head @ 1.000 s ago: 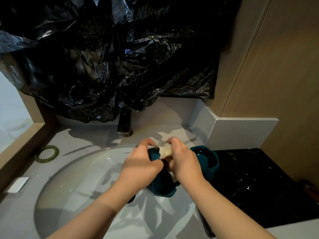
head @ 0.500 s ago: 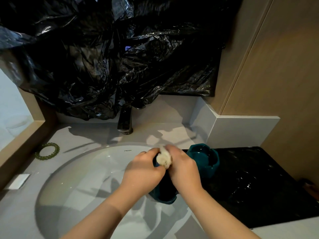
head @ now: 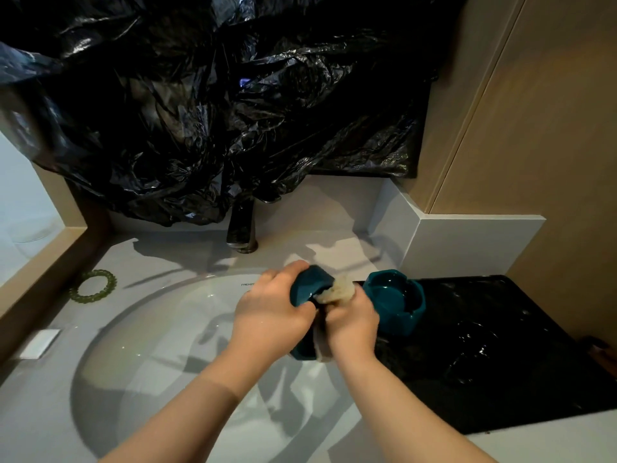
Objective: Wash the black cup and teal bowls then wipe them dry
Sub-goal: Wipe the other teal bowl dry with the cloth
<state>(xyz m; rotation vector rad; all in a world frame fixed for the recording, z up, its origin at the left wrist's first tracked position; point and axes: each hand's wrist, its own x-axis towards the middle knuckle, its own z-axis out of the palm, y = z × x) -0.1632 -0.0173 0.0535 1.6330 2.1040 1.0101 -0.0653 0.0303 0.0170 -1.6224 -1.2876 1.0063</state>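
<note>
1. Crumpled black plastic sheeting [head: 233, 111] hangs at 12 o'clock over the chrome tap [head: 242, 225]. A green beaded ring [head: 93, 284] lies at 9 o'clock.
2. An upright teal faceted bowl [head: 394, 302] stands at 3 o'clock on the wet black tray [head: 517, 329], just beside your right hand [head: 350, 324].
3. Your left hand [head: 270, 312] grips a tilted teal bowl [head: 310, 285] over the white oval basin [head: 150, 329]'s 3 o'clock edge. Your right hand clutches a pale cloth [head: 337, 290] against it.
4. The rim print by your left knuckles is partly hidden and unreadable.

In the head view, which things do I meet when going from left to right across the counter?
White card → green beaded ring → left hand, gripping a teal bowl → right hand, holding a pale cloth → second teal bowl → black mat.
</note>
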